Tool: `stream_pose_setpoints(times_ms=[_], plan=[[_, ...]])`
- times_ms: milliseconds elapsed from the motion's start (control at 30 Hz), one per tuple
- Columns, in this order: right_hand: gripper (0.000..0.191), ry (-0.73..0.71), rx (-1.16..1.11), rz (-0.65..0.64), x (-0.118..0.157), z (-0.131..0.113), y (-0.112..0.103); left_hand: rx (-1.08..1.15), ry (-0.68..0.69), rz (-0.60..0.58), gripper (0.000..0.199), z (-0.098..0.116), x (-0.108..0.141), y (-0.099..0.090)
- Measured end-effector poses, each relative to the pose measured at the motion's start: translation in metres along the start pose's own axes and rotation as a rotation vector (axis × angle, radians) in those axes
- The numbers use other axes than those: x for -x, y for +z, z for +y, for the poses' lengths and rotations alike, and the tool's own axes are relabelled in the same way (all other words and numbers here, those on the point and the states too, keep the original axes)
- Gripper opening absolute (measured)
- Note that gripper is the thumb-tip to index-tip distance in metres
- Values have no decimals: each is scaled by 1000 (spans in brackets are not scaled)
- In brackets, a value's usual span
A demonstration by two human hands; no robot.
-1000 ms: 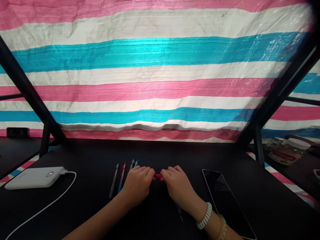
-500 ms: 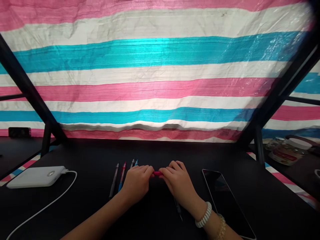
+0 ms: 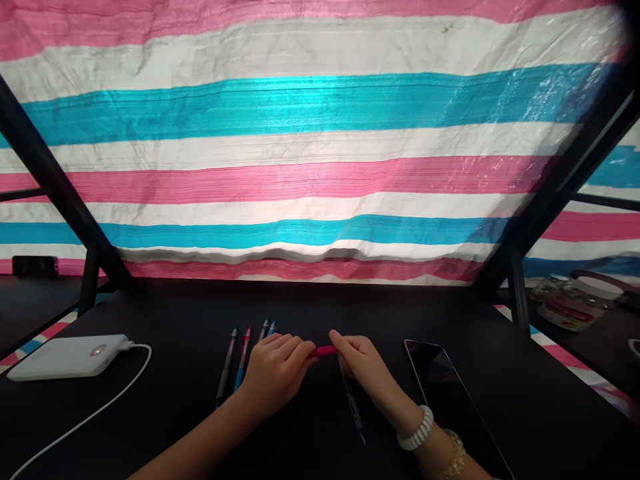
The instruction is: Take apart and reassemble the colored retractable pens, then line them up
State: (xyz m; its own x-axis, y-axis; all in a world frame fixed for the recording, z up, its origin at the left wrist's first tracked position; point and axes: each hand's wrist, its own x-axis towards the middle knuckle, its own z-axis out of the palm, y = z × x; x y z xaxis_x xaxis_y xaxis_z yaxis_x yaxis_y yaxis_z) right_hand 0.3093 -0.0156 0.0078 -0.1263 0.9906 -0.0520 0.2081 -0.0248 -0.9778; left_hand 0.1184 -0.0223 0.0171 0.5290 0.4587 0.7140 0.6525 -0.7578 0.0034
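A slim red pen-like piece point(image 3: 326, 350) spans the gap between my two hands above the black table. My left hand point(image 3: 277, 367) is closed around its left end, with the fingers wrapped over it. At the other end, my right hand point(image 3: 357, 357) pinches it between thumb and fingers. Below my right hand lies a dark pen point(image 3: 353, 400), its tip pointing toward me. Left of my left hand rest a black pen point(image 3: 228, 363), a red-and-blue pen point(image 3: 243, 360), and two more pens partly hidden behind the hand.
A white power bank point(image 3: 67, 358) with a white cable point(image 3: 120, 387) lies on the left. To the right is a dark smartphone point(image 3: 450, 400), partly under my forearm. Black frame bars point(image 3: 550, 180) rise at both sides before a striped sheet point(image 3: 310, 180). A jar point(image 3: 575, 303) stands far right.
My right hand has shifted slightly right and its fingers have curled in, baring more of the red piece and the dark pen below. My left hand still grips its end.
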Motion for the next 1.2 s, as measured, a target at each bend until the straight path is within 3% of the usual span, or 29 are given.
stream_pose_setpoints(times_ms=[100,400,600,700,833,967,1033,1200], plan=[[57,-42,-40,29,2,0,5,28,-15,-27,8,2,0,1],[46,-342,199,60,15,-12,6,121,-177,-137,17,4,2,2],[40,-449,283,31,20,-17,3,216,-247,-202,21,2,1,-3],[29,-485,283,-14,22,-25,-1,227,-240,-174,20,-3,0,-2],[18,-438,173,21,20,-29,-5,96,-149,-49,18,-7,-1,-2],[43,-314,132,61,12,-20,-5,32,-79,5,13,-5,-1,-3],[47,-273,140,68,10,-18,-4,21,-67,7,13,-5,-1,-3],[28,-303,134,99,10,-21,-3,-9,-110,43,13,-9,-3,-6]])
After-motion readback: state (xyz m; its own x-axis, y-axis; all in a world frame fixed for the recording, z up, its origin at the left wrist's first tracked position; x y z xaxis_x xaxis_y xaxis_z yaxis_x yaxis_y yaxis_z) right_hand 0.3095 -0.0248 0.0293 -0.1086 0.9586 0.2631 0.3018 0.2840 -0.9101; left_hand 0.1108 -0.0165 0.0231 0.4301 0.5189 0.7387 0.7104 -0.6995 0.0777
